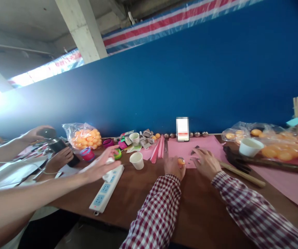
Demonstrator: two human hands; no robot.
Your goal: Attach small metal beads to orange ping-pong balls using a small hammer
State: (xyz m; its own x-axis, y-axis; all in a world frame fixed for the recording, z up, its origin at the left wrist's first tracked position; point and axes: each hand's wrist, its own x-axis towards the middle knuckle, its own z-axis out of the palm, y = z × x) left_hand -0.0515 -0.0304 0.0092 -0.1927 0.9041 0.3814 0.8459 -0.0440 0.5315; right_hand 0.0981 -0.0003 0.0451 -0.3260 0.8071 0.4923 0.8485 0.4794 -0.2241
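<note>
My left hand is on the brown table at the near edge of a pink sheet, its fingers closed around a small orange ball. Blur hides part of its fingertips. To the right, my right hand lies over a hammer, fingers stretched apart toward its dark head. The hammer's wooden handle sticks out past my right wrist. Behind both hands, a phone with a lit screen stands upright, with several shiny metal balls in a row along the wall.
Pink strips and a paper cup lie left of my hands. A power strip is beneath a co-worker's arm; another person's hands hold a black cylinder. Bags of orange balls and another cup stand right.
</note>
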